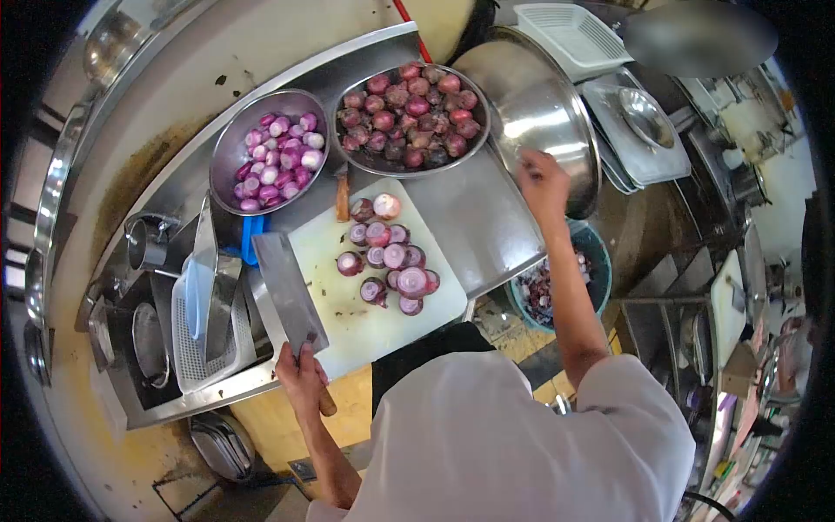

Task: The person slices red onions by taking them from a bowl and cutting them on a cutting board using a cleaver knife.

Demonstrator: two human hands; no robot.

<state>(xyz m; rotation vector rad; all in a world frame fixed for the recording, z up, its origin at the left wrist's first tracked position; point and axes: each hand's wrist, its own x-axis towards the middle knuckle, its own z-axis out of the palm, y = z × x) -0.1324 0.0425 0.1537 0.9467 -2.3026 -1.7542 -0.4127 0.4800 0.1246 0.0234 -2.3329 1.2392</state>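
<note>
My left hand (302,376) grips the handle of a large cleaver (296,291), whose broad blade lies along the left edge of a white cutting board (335,304). Several trimmed red onions (395,256) rest on the board, with a wooden handle (343,198) at its top edge. My right hand (544,181) is raised in front of a big steel bowl (531,96), its fingers curled together; whether anything is in them is hidden. Peeled onions fill the left steel bowl (219,165), and unpeeled ones fill the other bowl (478,150).
Onion scraps lie in a green bucket (600,270) below the counter's right edge. At the left are a white basket (209,370), a blue container (193,300) and a steel pot (148,244). White trays (578,39) and racks stand at the right.
</note>
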